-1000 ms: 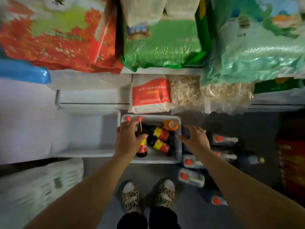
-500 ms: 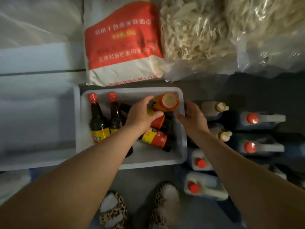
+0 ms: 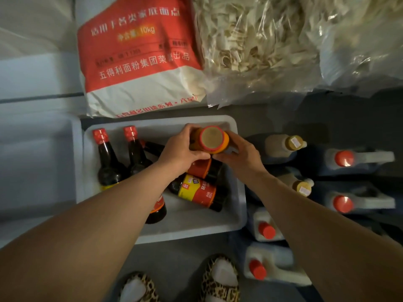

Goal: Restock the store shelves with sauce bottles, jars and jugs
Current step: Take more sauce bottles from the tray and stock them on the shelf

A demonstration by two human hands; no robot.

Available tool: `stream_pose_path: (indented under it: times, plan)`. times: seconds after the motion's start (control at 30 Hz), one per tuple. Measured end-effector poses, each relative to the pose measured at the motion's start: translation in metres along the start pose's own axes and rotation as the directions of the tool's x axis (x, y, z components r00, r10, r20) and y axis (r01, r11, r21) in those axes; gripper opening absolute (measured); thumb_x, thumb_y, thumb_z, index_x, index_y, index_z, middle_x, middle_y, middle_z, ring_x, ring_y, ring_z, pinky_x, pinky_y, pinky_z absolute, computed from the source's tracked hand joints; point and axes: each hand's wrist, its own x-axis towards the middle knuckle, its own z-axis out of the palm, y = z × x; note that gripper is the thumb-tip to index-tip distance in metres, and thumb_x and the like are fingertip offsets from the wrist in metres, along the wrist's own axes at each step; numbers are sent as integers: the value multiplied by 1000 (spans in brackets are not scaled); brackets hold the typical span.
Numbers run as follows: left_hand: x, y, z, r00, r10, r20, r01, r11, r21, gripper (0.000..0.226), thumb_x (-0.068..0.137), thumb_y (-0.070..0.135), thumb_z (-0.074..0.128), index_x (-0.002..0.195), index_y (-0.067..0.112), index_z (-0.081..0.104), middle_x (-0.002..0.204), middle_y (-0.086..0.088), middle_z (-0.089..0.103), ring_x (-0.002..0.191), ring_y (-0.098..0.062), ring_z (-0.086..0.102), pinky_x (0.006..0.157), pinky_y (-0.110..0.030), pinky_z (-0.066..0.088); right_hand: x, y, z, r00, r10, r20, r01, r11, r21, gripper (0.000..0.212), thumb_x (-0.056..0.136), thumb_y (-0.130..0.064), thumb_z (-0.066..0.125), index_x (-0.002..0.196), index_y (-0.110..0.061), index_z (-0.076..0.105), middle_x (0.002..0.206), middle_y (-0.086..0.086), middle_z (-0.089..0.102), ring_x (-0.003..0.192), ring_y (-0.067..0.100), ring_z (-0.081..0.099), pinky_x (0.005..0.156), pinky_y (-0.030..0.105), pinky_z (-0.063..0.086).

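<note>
A white tray (image 3: 235, 205) on the floor holds several dark sauce bottles. Two with red caps (image 3: 100, 137) (image 3: 130, 133) stand upright at its left. Another with a yellow and red label (image 3: 197, 191) lies on its side. An orange jar (image 3: 212, 140) with a pale lid sits at the tray's far right. My left hand (image 3: 182, 152) grips the jar from the left, and my right hand (image 3: 239, 156) holds it from the right.
Right of the tray stand white jugs with red caps (image 3: 344, 158) (image 3: 263, 231) and pale bottles with yellow caps (image 3: 293, 143). A red and white flour sack (image 3: 139, 62) and clear bags of dried strips (image 3: 250, 44) lie behind. Leopard-print slippers (image 3: 220, 277) are below.
The view has closed in on the tray. My left hand let go of an upright bottle and went to the orange jar. My right hand moved in and now holds the jar too.
</note>
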Motion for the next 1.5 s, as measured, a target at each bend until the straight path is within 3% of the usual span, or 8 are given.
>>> stream_pose_path:
  times: [0.2, 0.37, 0.63, 0.87, 0.97, 1.13, 1.33, 1.5]
  plan:
    - [-32, 34, -31, 1000, -7, 22, 10, 991, -134, 65, 73, 26, 86, 125, 30, 49, 123, 12, 59, 116, -8, 53, 89, -15, 39, -31, -49, -23, 997, -74, -13, 74, 997, 34, 61, 67, -48, 86, 122, -46, 59, 110, -22, 69, 107, 1, 63, 95, 28, 50]
    - [-84, 98, -74, 997, -30, 66, 46, 967, -251, 74, 70, 44, 84, 134, 26, 50, 130, 8, 60, 119, -14, 57, 101, -38, 47, -88, -115, -57, 995, -103, -6, 101, 953, 286, 77, 63, -52, 85, 127, -16, 65, 118, 6, 72, 113, 25, 67, 99, 50, 53]
    - [-209, 235, -159, 1000, -7, 22, 15, 929, -371, 53, 60, 71, 78, 103, 48, 57, 108, 17, 67, 100, -6, 64, 81, -34, 55, -226, -271, -114, 984, -11, -178, 97, 871, 482, 29, 71, -31, 87, 97, -21, 78, 94, 3, 78, 87, 19, 76, 68, 25, 59]
    - [-321, 378, -265, 984, 176, -36, -178, 934, -309, 52, 57, 59, 86, 99, 47, 58, 98, 23, 67, 91, 2, 65, 72, -23, 50, -354, -439, -162, 936, -76, -344, 247, 839, 486, 30, 60, -47, 85, 78, -24, 78, 81, -3, 78, 74, 8, 74, 59, 18, 54]
    - [-364, 440, -316, 961, 240, -137, -270, 920, -285, 77, 42, 70, 80, 108, 35, 63, 97, 15, 72, 85, -3, 70, 70, -21, 54, -393, -501, -186, 920, -212, -331, 368, 760, 536, 22, 72, -41, 81, 88, -26, 80, 94, 1, 78, 89, 13, 74, 74, 24, 56]
    - [-408, 520, -388, 899, 307, -312, -406, 850, -335, 72, 44, 64, 83, 103, 25, 67, 86, 6, 74, 78, -10, 72, 63, -26, 55, -425, -553, -223, 915, -351, -199, 403, 760, 510, 63, 71, -22, 85, 128, -11, 62, 114, 8, 74, 109, 22, 70, 86, 31, 58]
    - [-426, 597, -441, 855, 348, -384, -486, 795, -363, 73, 49, 61, 85, 107, 23, 65, 103, -2, 74, 93, -22, 72, 88, -48, 57, -424, -611, -252, 878, -454, -153, 479, 817, 321, 45, 68, -27, 87, 108, -17, 70, 97, -2, 78, 90, 15, 75, 70, 21, 57]
    - [-429, 673, -473, 766, 463, -446, -610, 742, -279, 68, 51, 59, 84, 110, 41, 56, 109, 3, 70, 92, -15, 71, 81, -40, 59, -399, -665, -306, 814, -543, -205, 581, 756, 301, 49, 68, -26, 89, 112, -13, 71, 98, 3, 78, 92, 19, 74, 73, 24, 57]
